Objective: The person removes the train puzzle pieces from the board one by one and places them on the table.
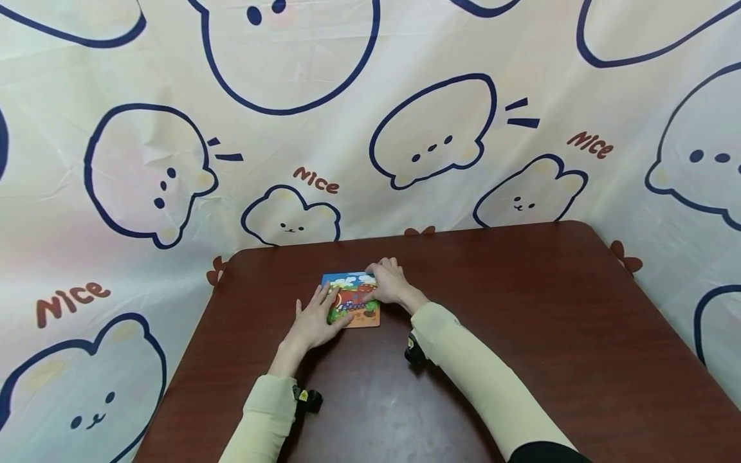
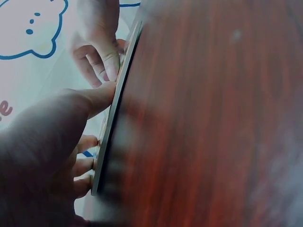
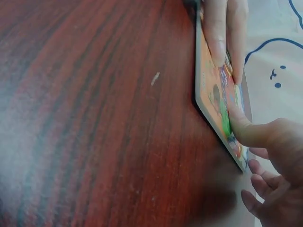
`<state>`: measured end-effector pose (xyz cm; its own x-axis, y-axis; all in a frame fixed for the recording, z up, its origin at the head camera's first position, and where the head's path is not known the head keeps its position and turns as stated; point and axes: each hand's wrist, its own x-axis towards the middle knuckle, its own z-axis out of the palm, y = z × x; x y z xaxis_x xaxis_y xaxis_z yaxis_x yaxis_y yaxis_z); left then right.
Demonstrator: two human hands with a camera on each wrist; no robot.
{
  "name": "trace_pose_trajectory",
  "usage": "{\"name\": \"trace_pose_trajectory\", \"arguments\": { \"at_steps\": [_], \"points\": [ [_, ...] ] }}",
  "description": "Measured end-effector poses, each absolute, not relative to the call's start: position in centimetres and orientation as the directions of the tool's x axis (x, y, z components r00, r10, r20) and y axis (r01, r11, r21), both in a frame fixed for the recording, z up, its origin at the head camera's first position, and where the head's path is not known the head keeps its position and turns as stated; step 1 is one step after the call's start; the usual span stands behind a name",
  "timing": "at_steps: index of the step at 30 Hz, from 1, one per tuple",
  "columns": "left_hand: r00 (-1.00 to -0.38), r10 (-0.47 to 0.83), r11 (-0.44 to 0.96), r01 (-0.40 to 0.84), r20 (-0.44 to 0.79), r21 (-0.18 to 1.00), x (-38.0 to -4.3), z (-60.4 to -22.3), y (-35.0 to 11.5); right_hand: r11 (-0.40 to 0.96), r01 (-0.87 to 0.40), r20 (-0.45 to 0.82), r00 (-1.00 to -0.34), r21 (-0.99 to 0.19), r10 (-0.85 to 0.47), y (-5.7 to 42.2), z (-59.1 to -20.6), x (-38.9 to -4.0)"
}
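Note:
A thin, square picture board (image 1: 363, 316) with a brightly coloured scene of clouds, green and orange lies flat on the brown table. My left hand (image 1: 317, 319) rests on its left part, fingers spread over the picture and thumb near the front edge. From the right, my right hand (image 1: 393, 283) reaches over the far right corner. Its thumb (image 3: 246, 130) touches the board's face, while the other fingers bend loosely beyond the edge. In the left wrist view the board (image 2: 110, 125) shows edge-on, with both thumbs close together on it.
The dark wooden table (image 1: 521, 321) extends on all sides of the board. Behind it hangs a pale cloth (image 1: 440, 206) with cartoon animals. Black wrist devices sit on the left wrist (image 1: 309, 400) and the right wrist (image 1: 413, 352).

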<state>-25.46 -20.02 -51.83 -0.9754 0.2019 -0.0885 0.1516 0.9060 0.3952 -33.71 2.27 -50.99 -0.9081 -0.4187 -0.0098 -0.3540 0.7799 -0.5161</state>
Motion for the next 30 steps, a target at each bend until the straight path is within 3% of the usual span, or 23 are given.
{"name": "trace_pose_trajectory", "arguments": {
  "at_steps": [7, 23, 30],
  "points": [
    [-0.972, 0.227, 0.874, 0.18, -0.052, 0.451, -25.7, -52.6, -20.4, 0.727, -0.304, -0.01, -0.919, -0.615, -0.393, 2.6, -51.5, -33.9],
    [-0.971, 0.229, 0.877, 0.178, -0.063, 0.445, -25.5, -52.0, -20.3, 0.736, -0.24, -0.006, -0.949, -0.633, -0.315, 2.7, -51.6, -33.4],
    [-0.972, 0.234, 0.873, 0.194, -0.034, 0.448, -26.2, -53.8, -20.8, 0.718, -0.219, -0.01, -0.954, -0.66, -0.3, 2.4, -51.6, -33.6]
  ]
}}
